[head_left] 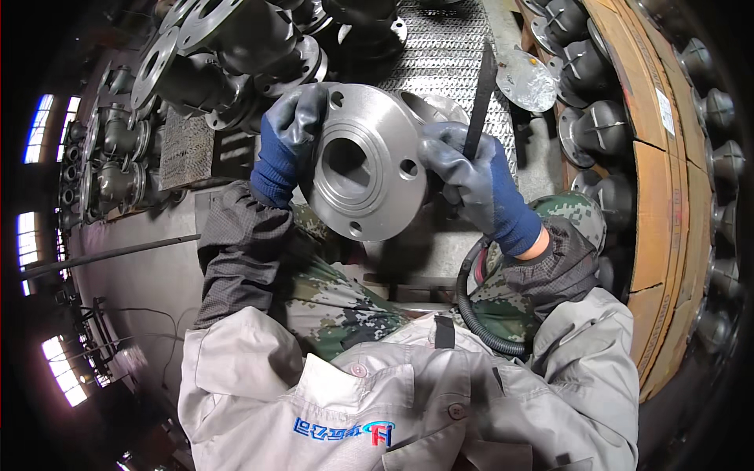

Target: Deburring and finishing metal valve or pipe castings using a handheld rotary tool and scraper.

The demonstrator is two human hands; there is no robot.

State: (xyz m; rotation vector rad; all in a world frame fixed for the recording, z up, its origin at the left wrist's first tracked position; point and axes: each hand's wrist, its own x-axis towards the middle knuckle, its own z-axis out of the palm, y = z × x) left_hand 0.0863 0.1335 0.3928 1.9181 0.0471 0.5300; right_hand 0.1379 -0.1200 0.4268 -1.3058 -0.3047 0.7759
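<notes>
A grey metal valve body [385, 141] is held up before me, its round flange face tilted toward me. The flange has a large centre bore and several bolt holes. My left hand [292, 145], in a blue and grey coated glove, is closed on the flange's left edge. My right hand [475, 177], gloved alike, grips a dark flat tool like a file [482, 102], its blade pointing up and away. The right fingers are beside the flange's right edge; whether they press on it I cannot tell.
More flanged castings [251, 47] are piled at the far left. Beyond my hands lies a patterned metal plate [428, 55], with a round metal disc [528, 81] to its right. A cardboard-sided stack [660, 204] borders the right, castings on both sides. A black corrugated hose [471, 314] curves by my right leg.
</notes>
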